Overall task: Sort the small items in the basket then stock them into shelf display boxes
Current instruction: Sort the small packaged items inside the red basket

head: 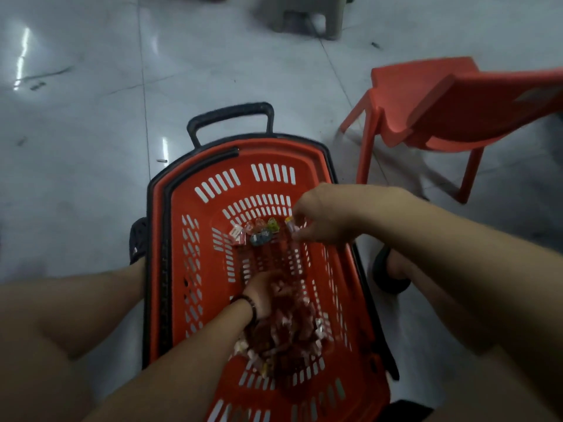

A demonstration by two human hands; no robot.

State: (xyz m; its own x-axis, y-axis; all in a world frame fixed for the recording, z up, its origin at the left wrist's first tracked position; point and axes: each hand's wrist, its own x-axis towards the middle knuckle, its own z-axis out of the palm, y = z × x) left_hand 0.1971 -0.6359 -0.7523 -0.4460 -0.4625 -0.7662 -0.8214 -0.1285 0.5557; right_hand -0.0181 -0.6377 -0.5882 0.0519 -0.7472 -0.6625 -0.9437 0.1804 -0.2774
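Note:
A red slotted shopping basket [189, 239] with a black handle [231, 117] stands on the floor between my legs. A small row of wrapped candies [256, 233] lies at its far end. A bigger heap of dark red and white wrapped candies [289, 339] fills the near end. My right hand [320, 217] hovers at the far row, fingers curled and pinching a small wrapped candy [290, 224]. My left hand [265, 293], with a dark wrist band, reaches into the near heap; it is blurred, and what its fingers hold cannot be made out.
A red plastic chair [441, 111] stands at the right of the basket. A grey stool [310, 16] is at the top of the view. The floor is glossy grey tile [91, 117]. My feet in dark sandals [390, 278] flank the basket.

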